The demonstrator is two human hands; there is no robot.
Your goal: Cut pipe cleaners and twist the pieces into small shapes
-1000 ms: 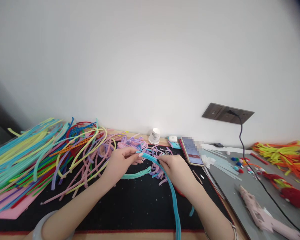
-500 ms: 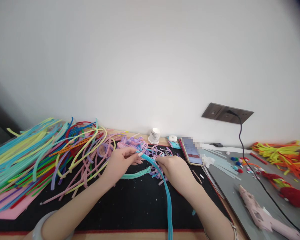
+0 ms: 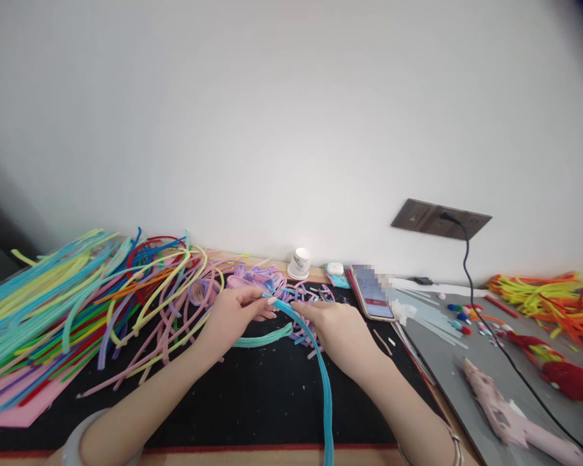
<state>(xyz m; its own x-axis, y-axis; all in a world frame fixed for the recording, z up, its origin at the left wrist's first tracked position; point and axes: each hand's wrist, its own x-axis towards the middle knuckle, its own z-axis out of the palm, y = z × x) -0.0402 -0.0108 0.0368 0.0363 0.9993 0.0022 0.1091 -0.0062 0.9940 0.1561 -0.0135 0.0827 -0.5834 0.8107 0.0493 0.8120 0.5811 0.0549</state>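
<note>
A bundle of blue pipe cleaners runs from my left hand, bends under my right hand and hangs down past the near table edge. Its far end is pinched between the thumb and fingers of my left hand. My right hand closes on the same bundle further along, with the index finger stretched over it; its other fingertips are hidden. Below my left hand, a turquoise pipe cleaner strand curves on the black mat. Pink and purple pipe cleaner pieces are heaped just beyond both hands.
Many coloured pipe cleaners spread over the left side. A paper cup and a phone stand at the back. On the grey board at right lie a pink glue gun, pom-poms, clear sticks and a trailing black cord.
My right index finger has stretched out along the blue bundle toward my left hand. The left hand holds nearly the same place, and the hanging part shifts slightly left.
</note>
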